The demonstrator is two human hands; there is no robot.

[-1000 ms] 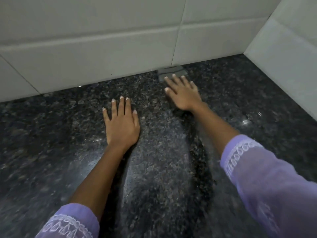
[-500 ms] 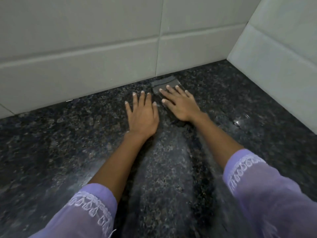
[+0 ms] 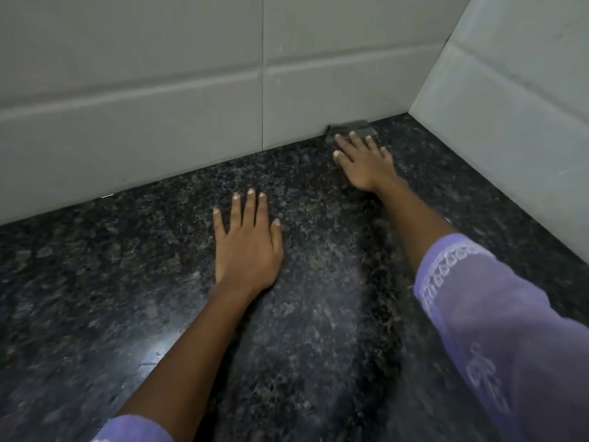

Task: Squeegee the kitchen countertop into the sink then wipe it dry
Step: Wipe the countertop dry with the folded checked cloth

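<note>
A small flat grey pad, blurred and perhaps a cloth or scraper, lies on the dark speckled worktop at its back edge, touching the foot of the tiled wall and near the back right corner. The right hand lies palm down on it, fingers spread and pressed flat rather than curled; only the pad's far strip shows beyond the fingertips. No writing or label can be read on it.

The left hand rests flat on bare stone nearer the middle of the worktop, well apart from the pad, fingers straight and slightly fanned, holding nothing. Both forearms reach in from the near edge, each in a sheer lilac sleeve trimmed with white lace.

The worktop is polished granite, black flecked with grey and brown, with a dull hazy streak between the arms. The walls are large, smooth, pale grey tiles with thin grout lines.
</note>
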